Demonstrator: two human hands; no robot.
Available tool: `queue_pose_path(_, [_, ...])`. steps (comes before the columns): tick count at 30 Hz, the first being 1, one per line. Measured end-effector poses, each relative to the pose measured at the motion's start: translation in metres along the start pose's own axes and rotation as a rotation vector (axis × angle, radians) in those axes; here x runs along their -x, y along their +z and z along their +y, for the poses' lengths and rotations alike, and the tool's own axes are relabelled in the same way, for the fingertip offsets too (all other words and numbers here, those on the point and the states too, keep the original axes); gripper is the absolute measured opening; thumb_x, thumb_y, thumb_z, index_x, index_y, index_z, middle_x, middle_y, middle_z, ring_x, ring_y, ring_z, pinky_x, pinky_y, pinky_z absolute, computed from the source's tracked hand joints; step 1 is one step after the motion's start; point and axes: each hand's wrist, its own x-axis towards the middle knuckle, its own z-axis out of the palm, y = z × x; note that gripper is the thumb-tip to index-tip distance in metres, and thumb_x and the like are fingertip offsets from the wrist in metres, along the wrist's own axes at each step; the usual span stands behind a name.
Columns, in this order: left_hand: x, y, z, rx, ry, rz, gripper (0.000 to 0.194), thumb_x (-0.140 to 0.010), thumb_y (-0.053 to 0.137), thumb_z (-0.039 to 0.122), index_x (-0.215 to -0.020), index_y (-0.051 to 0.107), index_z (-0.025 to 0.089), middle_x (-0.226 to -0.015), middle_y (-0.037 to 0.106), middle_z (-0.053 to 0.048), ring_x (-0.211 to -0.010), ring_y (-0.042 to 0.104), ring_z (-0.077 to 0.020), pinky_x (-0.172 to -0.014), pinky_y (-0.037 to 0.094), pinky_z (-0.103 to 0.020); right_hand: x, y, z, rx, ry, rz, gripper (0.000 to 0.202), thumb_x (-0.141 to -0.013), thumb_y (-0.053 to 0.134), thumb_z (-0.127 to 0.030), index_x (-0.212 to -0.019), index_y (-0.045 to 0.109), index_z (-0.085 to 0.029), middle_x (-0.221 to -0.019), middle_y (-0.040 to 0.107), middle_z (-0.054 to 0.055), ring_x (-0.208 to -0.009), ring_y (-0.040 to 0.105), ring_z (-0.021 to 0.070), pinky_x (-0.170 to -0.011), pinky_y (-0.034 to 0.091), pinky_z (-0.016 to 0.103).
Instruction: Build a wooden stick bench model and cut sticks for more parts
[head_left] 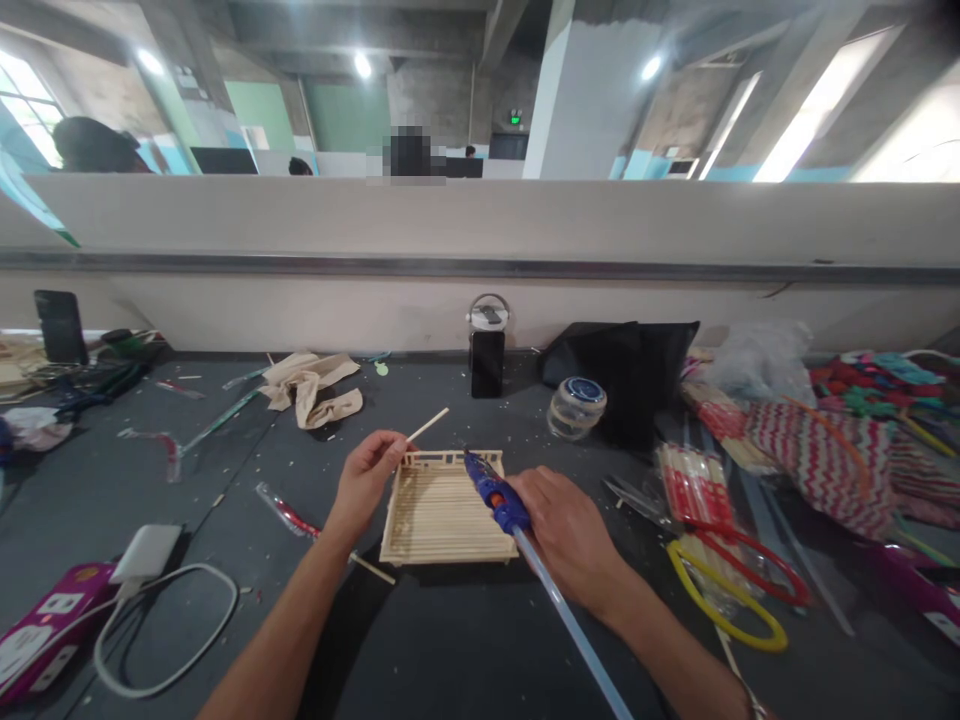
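A small tray-like frame of thin wooden sticks [442, 520] lies on the dark table in front of me, with a raised rail along its far side. My left hand [373, 470] is at its far left corner, pinching a loose wooden stick [429, 425] that points up and to the right. In my right hand [562, 525] is a blue hot glue gun [496, 495], its nozzle at the far rail's right part. A long clear glue stick [574, 625] runs out of the gun's back toward me. My right fingers are partly hidden behind the gun.
Scissors [637, 500], bundled sticks [694, 485] and yellow scissor-like loops [727, 600] lie right. Behind are a clear jar [576, 408], a propped phone [487, 363] and crumpled tan cloth [311, 385]. A purple power strip [60, 620] with a white charger [148, 553] sits left.
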Motion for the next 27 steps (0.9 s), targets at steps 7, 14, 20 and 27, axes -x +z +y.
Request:
queue_pose_path(7, [0.000, 0.001, 0.001, 0.006, 0.004, 0.021, 0.025, -0.076, 0.062, 0.043, -0.078, 0.064, 0.018, -0.075, 0.066, -0.002, -0.068, 0.057, -0.0143, -0.064, 0.042, -0.023, 0.003, -0.004, -0.001, -0.021, 0.017, 0.048, 0.018, -0.079, 0.053, -0.016, -0.097, 0.057, -0.016, -0.088, 0.062, 0.008, -0.080, 0.051, 0.0212, -0.074, 0.039, 0.032])
queue_pose_path(14, [0.000, 0.000, 0.000, -0.001, 0.016, 0.015, 0.024, -0.078, 0.061, 0.042, -0.079, 0.064, 0.018, -0.075, 0.065, -0.002, -0.069, 0.056, -0.0139, -0.065, 0.043, -0.023, 0.009, -0.005, 0.003, -0.047, 0.032, 0.074, 0.016, -0.082, 0.052, -0.016, -0.097, 0.057, -0.016, -0.087, 0.062, 0.007, -0.081, 0.053, 0.0220, -0.076, 0.040, 0.034])
queue_pose_path(20, [0.000, 0.000, -0.002, -0.004, -0.006, 0.009, 0.026, -0.077, 0.061, 0.044, -0.079, 0.064, 0.018, -0.075, 0.065, -0.002, -0.066, 0.055, -0.0136, -0.061, 0.042, -0.022, 0.013, 0.001, 0.007, -0.052, 0.060, 0.115, 0.013, -0.085, 0.051, -0.019, -0.096, 0.057, -0.018, -0.085, 0.062, 0.006, -0.080, 0.055, 0.0206, -0.074, 0.042, 0.032])
queue_pose_path(27, [0.000, 0.000, -0.002, -0.002, 0.011, 0.017, 0.023, -0.079, 0.061, 0.041, -0.078, 0.064, 0.018, -0.076, 0.066, -0.001, -0.068, 0.056, -0.0130, -0.064, 0.042, -0.022, 0.015, 0.005, 0.014, -0.206, 0.149, 0.142, 0.015, -0.088, 0.051, -0.029, -0.096, 0.056, -0.018, -0.087, 0.063, 0.006, -0.081, 0.060, 0.0206, -0.073, 0.046, 0.031])
